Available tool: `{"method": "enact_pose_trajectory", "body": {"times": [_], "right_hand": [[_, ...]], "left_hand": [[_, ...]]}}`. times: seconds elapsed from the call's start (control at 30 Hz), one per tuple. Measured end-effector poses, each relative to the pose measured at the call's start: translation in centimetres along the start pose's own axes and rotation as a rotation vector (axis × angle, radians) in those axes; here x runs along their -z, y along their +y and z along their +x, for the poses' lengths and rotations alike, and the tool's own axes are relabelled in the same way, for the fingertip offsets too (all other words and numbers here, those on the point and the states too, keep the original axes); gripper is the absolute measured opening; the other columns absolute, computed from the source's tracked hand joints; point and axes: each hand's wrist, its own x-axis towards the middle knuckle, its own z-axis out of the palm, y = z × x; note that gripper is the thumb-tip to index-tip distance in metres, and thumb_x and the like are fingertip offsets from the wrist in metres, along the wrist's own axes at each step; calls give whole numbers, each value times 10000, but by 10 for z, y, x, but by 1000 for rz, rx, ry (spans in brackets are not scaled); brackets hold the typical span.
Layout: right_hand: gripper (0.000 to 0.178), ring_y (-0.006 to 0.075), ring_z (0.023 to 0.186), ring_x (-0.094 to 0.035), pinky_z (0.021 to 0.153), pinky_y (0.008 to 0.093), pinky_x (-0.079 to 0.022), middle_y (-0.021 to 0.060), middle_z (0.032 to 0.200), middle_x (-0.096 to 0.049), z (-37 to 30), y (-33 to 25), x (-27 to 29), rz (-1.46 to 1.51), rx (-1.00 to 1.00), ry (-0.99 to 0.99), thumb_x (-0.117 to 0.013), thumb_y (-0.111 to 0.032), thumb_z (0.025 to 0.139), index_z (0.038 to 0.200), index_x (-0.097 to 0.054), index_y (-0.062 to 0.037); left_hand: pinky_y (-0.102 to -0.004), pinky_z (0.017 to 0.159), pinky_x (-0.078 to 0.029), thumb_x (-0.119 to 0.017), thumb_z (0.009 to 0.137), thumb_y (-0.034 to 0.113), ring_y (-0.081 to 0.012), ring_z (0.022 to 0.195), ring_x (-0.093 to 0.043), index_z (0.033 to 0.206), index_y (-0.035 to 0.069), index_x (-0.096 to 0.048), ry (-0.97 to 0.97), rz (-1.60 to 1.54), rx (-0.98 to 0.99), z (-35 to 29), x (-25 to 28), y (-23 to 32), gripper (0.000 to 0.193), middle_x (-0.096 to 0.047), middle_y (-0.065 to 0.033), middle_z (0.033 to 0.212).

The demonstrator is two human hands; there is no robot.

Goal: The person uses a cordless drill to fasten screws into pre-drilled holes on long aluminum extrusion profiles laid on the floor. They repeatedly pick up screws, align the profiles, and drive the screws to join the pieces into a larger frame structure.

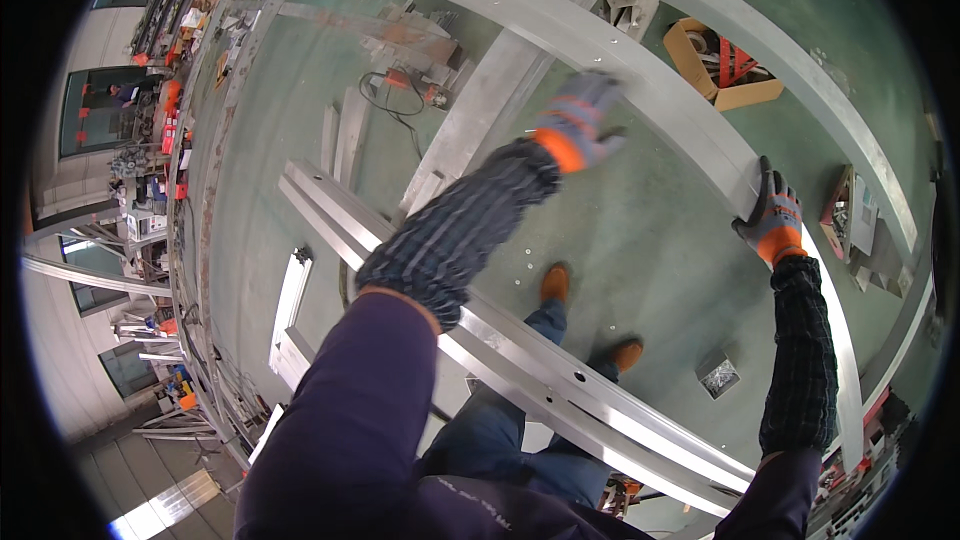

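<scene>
A long curved silvery metal beam (640,75) arcs from the far middle down the right side. My right hand (777,215), in a grey glove with an orange cuff, is closed across this beam, thumb at its inner edge and fingers over the outer one. My left hand (583,120), gloved alike, is blurred by motion at the beam's inner edge. Its thumb stands apart from the outstretched fingers, and nothing shows in it. Whether its fingertips touch the beam I cannot tell. Close before my body run straight metal profiles (530,370) with small holes, below my left forearm.
Under the curved beam crosses a wide straight metal bar (480,110). Another curved beam (800,60) lies farther right. An open cardboard box (748,96) with red items stands between them. A small metal box (718,377) sits on the green floor; a cabled tool (400,80) lies left.
</scene>
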Motion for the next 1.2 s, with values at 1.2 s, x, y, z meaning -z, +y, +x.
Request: {"method": "enact_pose_trajectory", "body": {"times": [1.2], "right_hand": [[1173, 441, 1336, -442, 1140, 524, -369, 222, 1496, -444, 29, 16, -43, -3, 88, 79, -866, -277, 632, 1589, -229, -44]], "left_hand": [[-568, 1240, -168, -584, 914, 491, -452, 1479, -303, 1525, -39, -365, 50, 400, 595, -146, -24, -134, 838, -374, -279, 1570]]}}
